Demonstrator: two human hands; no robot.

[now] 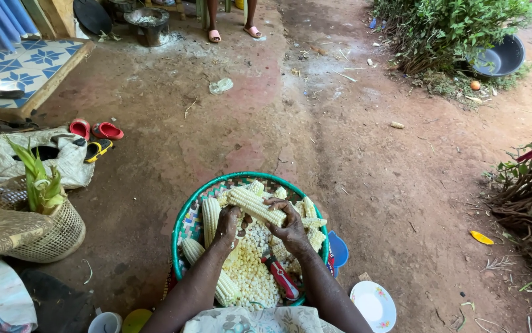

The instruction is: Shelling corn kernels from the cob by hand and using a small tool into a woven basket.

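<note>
Item: corn cob (pixel 255 205), pale, lying across the far half of the woven basket (pixel 187 216), its long axis running left-far to right-near. You are gripping it at both ends: your left hand (pixel 227 224) is closing around the left end, your right hand (pixel 290 226) is curling its fingers over the right end. Neither hand is nearer; each is touching. Beneath the cob: loose kernels (pixel 250 271). Beside them, nearer you: a red-handled knife (pixel 280 276). Left of the cob: more whole cobs (pixel 210 219) lying in the basket.
</note>
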